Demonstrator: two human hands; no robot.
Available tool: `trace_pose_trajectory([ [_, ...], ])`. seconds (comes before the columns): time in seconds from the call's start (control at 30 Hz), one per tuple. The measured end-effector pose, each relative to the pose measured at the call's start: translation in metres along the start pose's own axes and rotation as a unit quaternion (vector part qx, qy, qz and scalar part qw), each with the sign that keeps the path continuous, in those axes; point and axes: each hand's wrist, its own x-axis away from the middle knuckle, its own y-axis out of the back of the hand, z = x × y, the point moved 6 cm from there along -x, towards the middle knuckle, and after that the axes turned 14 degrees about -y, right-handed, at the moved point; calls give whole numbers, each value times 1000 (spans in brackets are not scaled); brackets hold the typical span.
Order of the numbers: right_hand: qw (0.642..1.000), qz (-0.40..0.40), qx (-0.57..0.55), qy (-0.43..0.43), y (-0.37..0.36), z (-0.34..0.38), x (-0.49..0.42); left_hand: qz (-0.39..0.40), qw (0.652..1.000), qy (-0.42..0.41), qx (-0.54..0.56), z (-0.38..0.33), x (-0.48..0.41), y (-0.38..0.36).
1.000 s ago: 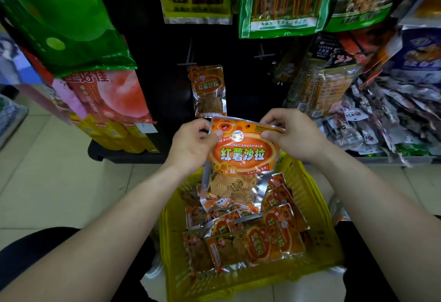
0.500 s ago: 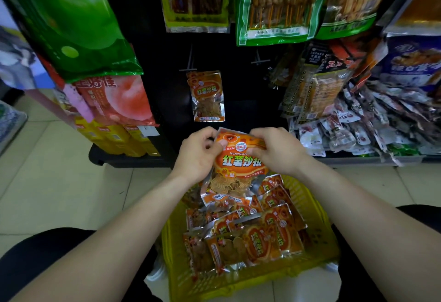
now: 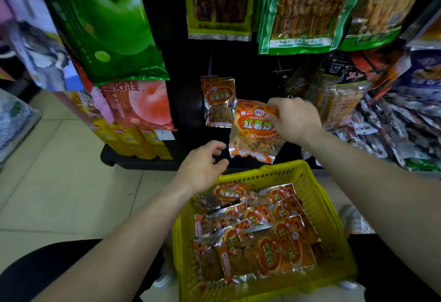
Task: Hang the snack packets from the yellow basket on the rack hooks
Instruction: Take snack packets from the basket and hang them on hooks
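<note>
My right hand (image 3: 294, 120) grips the top right corner of an orange snack packet (image 3: 253, 132), held up in front of the dark rack just right of a matching packet (image 3: 218, 102) that hangs from a hook (image 3: 210, 67). A second bare hook (image 3: 281, 69) juts out further right. My left hand (image 3: 202, 165) hovers below the held packet with loosely curled fingers, holding nothing, above the far rim of the yellow basket (image 3: 317, 196). Several more orange packets (image 3: 253, 230) lie in the basket.
Large green and orange bags (image 3: 107, 27) hang at the left, and green skewer packs (image 3: 303, 8) hang above. Small dark packets (image 3: 386, 130) pile on a shelf at the right. Yellow boxes (image 3: 133, 141) stand on the rack's black base. Tiled floor (image 3: 59, 170) lies to the left.
My left hand has let go of the packet and dropped toward the basket rim. My right hand alone has carried the packet up and to the right, toward the rack.
</note>
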Motion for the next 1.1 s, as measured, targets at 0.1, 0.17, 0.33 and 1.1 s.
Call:
trace_pose_trajectory([
  [0.1, 1000, -8, 7, -7, -29, 6, -33, 28, 999, 18, -1, 18, -26, -20],
  [0.17, 1000, -11, 11, -15, -52, 10, -56, 42, 999, 29, 0, 33, -50, -37],
  [0.33, 1000, 6, 12, -14, -119, 23, -117, 50, 997, 58, -6, 78, -112, -79],
  [1.1, 987, 79, -73, -122, -241, -41, -175, 40, 979, 189, -60, 221, -242, -117],
])
